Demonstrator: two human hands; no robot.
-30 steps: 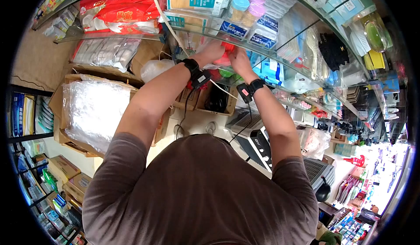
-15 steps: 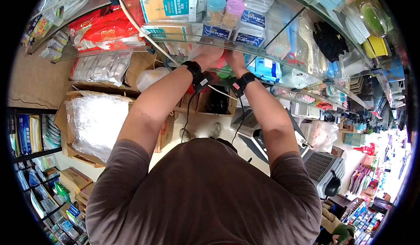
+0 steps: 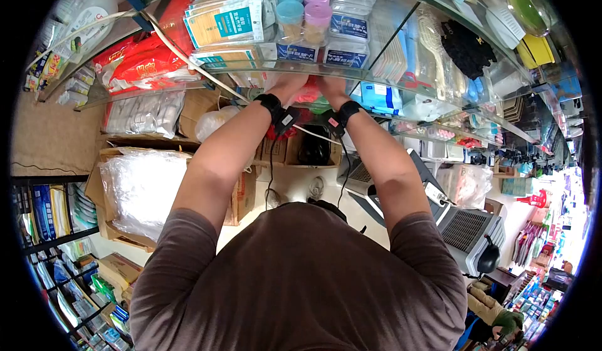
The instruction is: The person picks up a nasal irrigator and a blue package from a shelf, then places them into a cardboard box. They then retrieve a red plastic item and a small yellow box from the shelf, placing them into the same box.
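Observation:
Both arms reach forward to a lower glass shelf. My left hand (image 3: 290, 84) and my right hand (image 3: 332, 86) are close together there, on either side of a red item (image 3: 308, 91) whose kind I cannot make out. The upper shelf's edge and its goods hide the fingers of both hands. Right of my right hand lies a blue and white packet (image 3: 380, 97). Above the hands, lidded tubs of toothpicks (image 3: 315, 25) and blue-labelled boxes (image 3: 347, 57) stand on the upper shelf, beside packs with a teal label (image 3: 233, 21).
Red plastic packages (image 3: 139, 63) fill the shelf at left. A white cable (image 3: 182, 53) crosses in front of the shelves. Below stands a carton with clear plastic wrap (image 3: 144, 188). A grey machine (image 3: 467, 232) is at right. Another person (image 3: 501, 319) appears at lower right.
The view has shifted slightly, so the shelf goods appear further left. Both hands stay at the lower shelf, a little further apart, and more of the red item shows between them.

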